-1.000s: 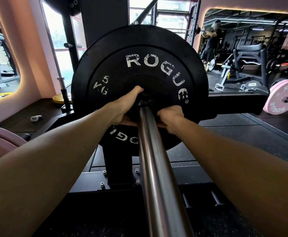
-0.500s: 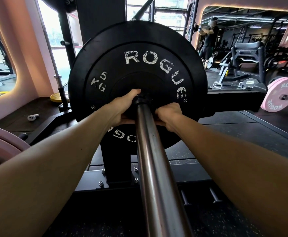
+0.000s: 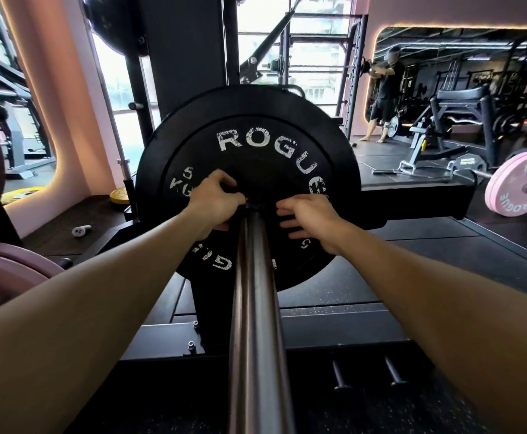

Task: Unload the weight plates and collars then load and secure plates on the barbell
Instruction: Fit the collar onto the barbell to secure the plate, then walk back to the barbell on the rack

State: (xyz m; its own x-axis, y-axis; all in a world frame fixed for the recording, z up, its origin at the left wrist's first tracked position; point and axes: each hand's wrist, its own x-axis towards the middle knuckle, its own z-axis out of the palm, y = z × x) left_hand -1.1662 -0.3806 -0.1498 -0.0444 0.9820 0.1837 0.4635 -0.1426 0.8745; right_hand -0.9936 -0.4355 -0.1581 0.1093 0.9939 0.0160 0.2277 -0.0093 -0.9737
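Observation:
A black Rogue 5 kg bumper plate sits upright on the steel barbell sleeve, which runs from me straight to its hub. A dark collar is partly visible at the hub against the plate, mostly hidden by my fingers. My left hand is curled on the left of the hub, fingertips pinched onto the collar. My right hand is on the right of the hub, fingers spread and resting against the plate face.
A black rack upright stands behind the plate. Pink plates are at my left. A pink Rogue plate on another bar lies far right. A yellow plate and a small white object lie on the floor at left.
Both hands were wrapped close around the hub. My right hand has come off it and spread its fingers, and my left hand has shifted up to pinch at the collar. The view has dropped.

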